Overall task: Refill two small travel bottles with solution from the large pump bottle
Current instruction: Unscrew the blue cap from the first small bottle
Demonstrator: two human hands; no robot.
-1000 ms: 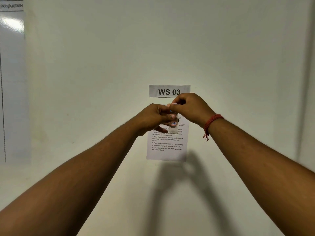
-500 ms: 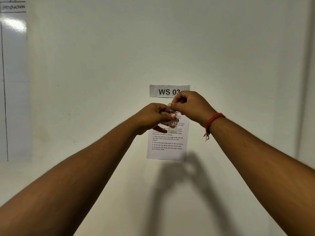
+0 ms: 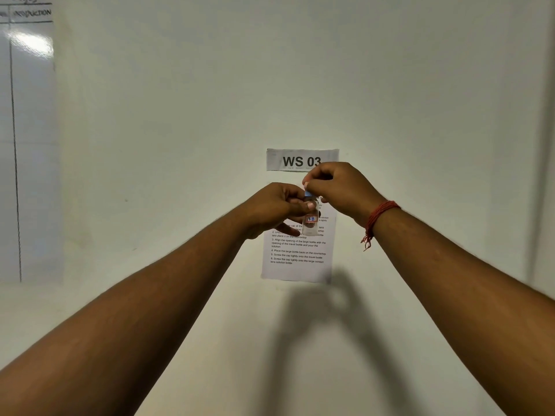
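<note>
Both arms are stretched out in front of a pale wall. My left hand (image 3: 274, 207) grips a small clear travel bottle (image 3: 310, 223) upright by its upper part; the bottle bears a small red-framed label. Just above it, my right hand (image 3: 339, 187) pinches the bottle's blue cap (image 3: 308, 193) between thumb and fingers. The cap is right at the bottle's neck, and whether it is seated there is hidden by the fingers. The large pump bottle and the other travel bottle are out of view.
Behind the hands an instruction sheet (image 3: 297, 259) is stuck to the wall under a "WS 03" sign (image 3: 295, 160). A glossy whiteboard (image 3: 27, 145) hangs at the far left. A red thread bracelet (image 3: 380, 214) is on my right wrist.
My right hand has shifted slightly up over the cap, and its fingers have turned a little. The left hand and bottle stay almost still.
</note>
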